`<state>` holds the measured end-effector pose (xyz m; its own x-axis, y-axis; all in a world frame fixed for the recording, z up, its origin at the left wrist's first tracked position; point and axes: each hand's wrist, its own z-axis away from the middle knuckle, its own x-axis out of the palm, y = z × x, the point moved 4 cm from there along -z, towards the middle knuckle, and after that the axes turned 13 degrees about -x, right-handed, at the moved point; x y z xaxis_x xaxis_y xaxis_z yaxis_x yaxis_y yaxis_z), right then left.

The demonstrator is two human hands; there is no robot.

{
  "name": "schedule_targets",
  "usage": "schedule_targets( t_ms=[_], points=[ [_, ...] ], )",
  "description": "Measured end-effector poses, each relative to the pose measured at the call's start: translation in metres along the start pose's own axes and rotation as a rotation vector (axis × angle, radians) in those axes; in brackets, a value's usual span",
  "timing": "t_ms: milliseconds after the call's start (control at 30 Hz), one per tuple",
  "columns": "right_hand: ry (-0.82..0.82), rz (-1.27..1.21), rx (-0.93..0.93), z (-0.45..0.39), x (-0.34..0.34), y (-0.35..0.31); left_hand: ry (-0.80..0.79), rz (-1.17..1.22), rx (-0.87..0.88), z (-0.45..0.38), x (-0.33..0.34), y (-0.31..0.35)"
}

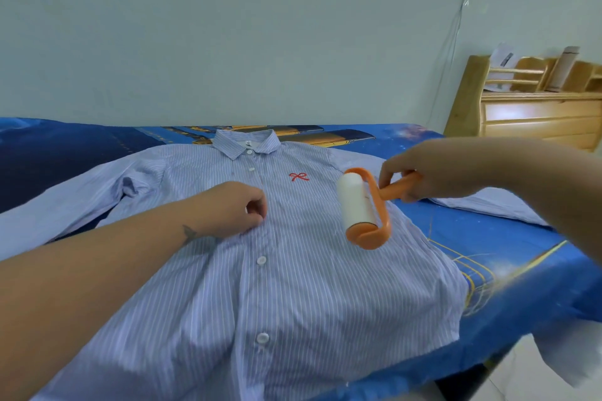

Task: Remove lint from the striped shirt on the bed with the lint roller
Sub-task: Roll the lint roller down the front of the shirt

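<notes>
A light blue striped shirt (293, 286) lies buttoned and face up on the bed, collar toward the wall, with a small red bow stitched on the chest. My right hand (420, 169) grips the orange handle of the lint roller (361, 208), whose white roll sits on the shirt's right chest area below the bow. My left hand (234, 208) rests on the shirt beside the button line with its fingers curled, pinching the fabric near a button.
The bed (488, 238) has a blue printed sheet and runs along a pale wall. A wooden headboard with shelves (534, 107) stands at the right, holding papers. A thin cord hangs down the wall near it. The bed's front edge is at lower right.
</notes>
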<state>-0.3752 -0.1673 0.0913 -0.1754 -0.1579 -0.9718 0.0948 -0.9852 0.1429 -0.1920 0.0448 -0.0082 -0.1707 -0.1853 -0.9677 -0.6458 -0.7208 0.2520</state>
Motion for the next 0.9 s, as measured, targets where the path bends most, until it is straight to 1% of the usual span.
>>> schedule_targets(
  t_ms=[200,333,533,700,900],
  points=[
    [-0.077,-0.044,-0.087,-0.030,0.026,-0.028,0.022,0.059,0.001,0.007,0.006,-0.004],
    [-0.029,-0.113,-0.127,-0.050,0.029,-0.048,0.013,0.072,-0.016,0.007,0.008,-0.005],
    [0.021,-0.113,-0.213,-0.078,0.024,-0.081,0.027,0.070,-0.023,0.005,0.007,-0.007],
    [0.025,-0.124,-0.208,-0.073,0.027,-0.078,0.001,0.046,-0.025,0.001,0.008,-0.007],
    [-0.019,-0.115,-0.103,-0.041,0.035,-0.042,-0.037,0.016,-0.055,-0.004,0.009,-0.008]
  ],
)
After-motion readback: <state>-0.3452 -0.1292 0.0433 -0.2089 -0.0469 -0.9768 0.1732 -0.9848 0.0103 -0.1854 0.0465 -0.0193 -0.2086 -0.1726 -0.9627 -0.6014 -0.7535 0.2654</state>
